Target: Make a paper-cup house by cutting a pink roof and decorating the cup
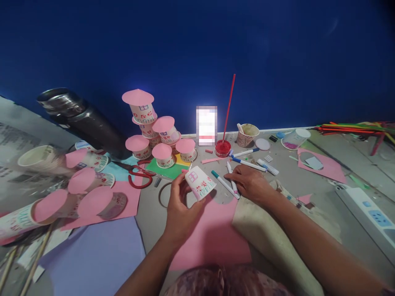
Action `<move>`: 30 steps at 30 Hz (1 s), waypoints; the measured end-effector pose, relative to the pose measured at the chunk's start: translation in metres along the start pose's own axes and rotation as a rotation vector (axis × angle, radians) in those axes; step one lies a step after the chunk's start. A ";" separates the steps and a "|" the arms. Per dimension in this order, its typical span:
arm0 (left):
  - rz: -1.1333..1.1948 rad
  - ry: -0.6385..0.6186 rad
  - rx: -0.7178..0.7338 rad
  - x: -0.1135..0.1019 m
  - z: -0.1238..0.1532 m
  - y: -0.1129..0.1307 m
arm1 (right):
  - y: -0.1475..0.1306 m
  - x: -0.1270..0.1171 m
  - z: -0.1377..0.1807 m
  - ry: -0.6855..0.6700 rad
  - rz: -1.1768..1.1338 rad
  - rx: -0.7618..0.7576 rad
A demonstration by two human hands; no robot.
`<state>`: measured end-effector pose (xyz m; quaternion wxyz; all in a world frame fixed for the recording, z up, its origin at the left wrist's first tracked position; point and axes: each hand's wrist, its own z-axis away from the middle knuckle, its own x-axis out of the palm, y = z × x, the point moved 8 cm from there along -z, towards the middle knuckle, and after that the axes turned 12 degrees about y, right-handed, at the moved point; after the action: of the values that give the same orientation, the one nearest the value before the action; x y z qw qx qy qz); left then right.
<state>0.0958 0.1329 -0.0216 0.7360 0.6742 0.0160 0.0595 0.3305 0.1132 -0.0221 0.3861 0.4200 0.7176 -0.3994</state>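
Observation:
My left hand (182, 205) is closed around a small white paper cup (202, 185), tilted on its side. A purple window, red flowers and green grass strokes are drawn on it. My right hand (253, 183) is low over the table, its fingertips pinched at a white marker (232, 180) with a pink end. Beside that lies a marker with a teal cap (220, 181). Blue-capped markers (248, 163) lie just beyond the right hand. Similar cups with pink paper cone roofs (138, 98) are stacked at the back left.
More roofed cups (112, 201) lie at left near a black flask (83, 123) and red-handled scissors (140, 174). A red pot (223, 149) with a stick and a patterned cup (247, 135) stand by the blue wall. A power strip (370, 218) is at right, pink paper (212, 242) in front.

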 end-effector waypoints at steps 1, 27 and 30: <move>-0.061 0.026 0.069 -0.002 0.000 0.003 | 0.000 0.000 0.000 -0.003 0.011 -0.002; -0.544 -0.016 0.745 0.002 0.005 0.019 | 0.000 -0.011 -0.001 0.122 0.042 0.083; -0.532 -0.016 0.751 0.002 0.005 0.018 | 0.005 -0.009 -0.001 0.117 0.047 0.098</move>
<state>0.0972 0.1292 -0.0027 0.4304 0.8671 0.2033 -0.1466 0.3379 0.1128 -0.0156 0.3318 0.4777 0.7085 -0.3996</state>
